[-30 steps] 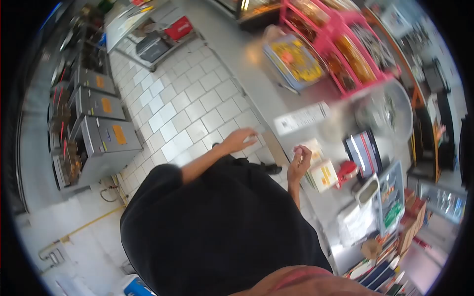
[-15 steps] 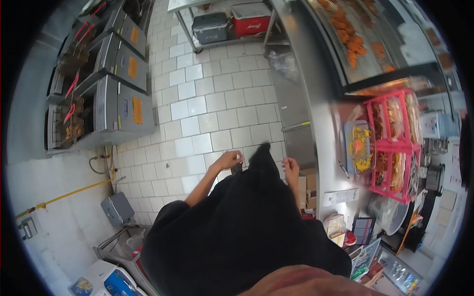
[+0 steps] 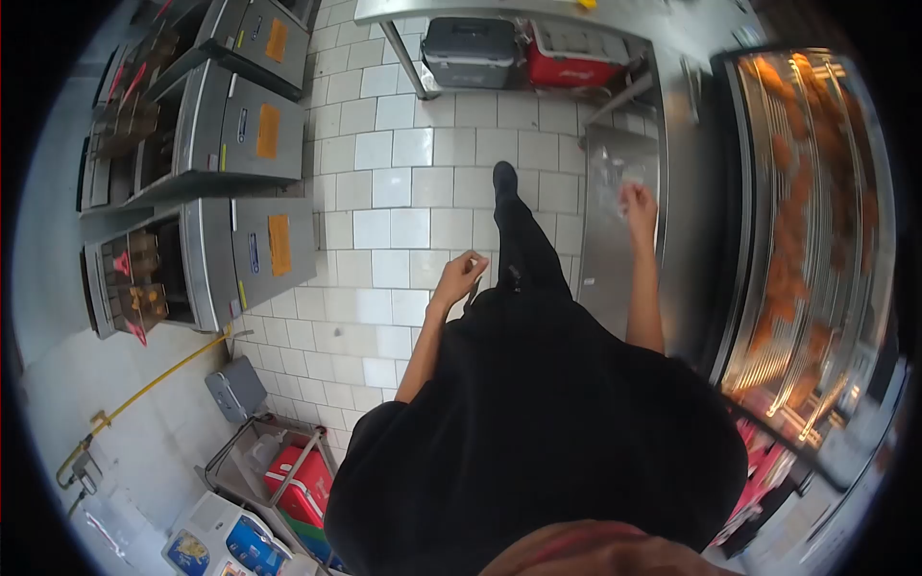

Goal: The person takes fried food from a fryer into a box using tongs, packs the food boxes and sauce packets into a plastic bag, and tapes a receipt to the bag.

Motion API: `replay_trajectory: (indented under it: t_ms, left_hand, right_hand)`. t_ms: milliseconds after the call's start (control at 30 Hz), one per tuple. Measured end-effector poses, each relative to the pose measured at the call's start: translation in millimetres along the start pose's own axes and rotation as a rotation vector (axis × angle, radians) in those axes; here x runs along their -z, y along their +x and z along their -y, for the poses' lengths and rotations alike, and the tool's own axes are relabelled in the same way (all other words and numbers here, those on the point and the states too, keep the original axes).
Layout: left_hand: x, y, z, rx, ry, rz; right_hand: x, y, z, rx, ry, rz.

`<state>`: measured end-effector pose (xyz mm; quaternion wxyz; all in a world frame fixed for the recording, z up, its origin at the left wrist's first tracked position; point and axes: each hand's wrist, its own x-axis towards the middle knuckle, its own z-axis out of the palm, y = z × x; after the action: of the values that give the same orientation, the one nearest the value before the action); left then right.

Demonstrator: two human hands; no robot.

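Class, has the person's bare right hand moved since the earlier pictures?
Yes: the bare right hand is now closer to the red plastic cooler under the steel table.

A person in black clothes, seen from their own head, stands over a tiled floor [image 3: 394,230], one dark shoe [image 3: 504,179] forward. The left hand [image 3: 640,206] is out over a metal panel, near clear plastic [image 3: 607,180]; the right hand [image 3: 462,276], fingers curled, hangs above the tiles. Steel fryers [image 3: 259,125] line the left side. At the top, a gray cooler [image 3: 469,56] and a red cooler [image 3: 574,56] sit side by side under a metal surface [image 3: 538,10]. A lit case [image 3: 797,230] of orange-brown food fills the right.
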<state>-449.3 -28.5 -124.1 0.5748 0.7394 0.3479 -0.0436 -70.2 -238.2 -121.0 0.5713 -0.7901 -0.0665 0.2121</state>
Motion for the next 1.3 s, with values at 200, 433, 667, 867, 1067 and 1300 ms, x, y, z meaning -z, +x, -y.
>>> replay_trajectory:
  t_ms: [200, 433, 667, 867, 1067, 1300]
  left_hand:
    - [78, 113, -71, 0.111, 0.075, -0.154]
    - [113, 133, -52, 0.318, -0.347, -0.477]
    - [63, 93, -36, 0.583, -0.433, -0.678]
    - [-17, 70, -13, 0.662, -0.402, -0.713]
    - [-12, 83, -12, 0.682, -0.46, -0.771]
    - [126, 183, -176, 0.235, -0.706, -0.754]
  right_hand:
    - [-90, 371, 180, 0.085, -0.135, -0.069]
    - [-125, 680, 276, 0.327, -0.713, -0.338]
    - [-129, 762, 267, -0.112, -0.406, -0.252]
    - [-124, 712, 288, -0.002, -0.194, -0.331]
    - [-111, 673, 318, 0.303, -0.28, -0.448]
    - [-220, 403, 336, 0.606, -0.227, 0.303]
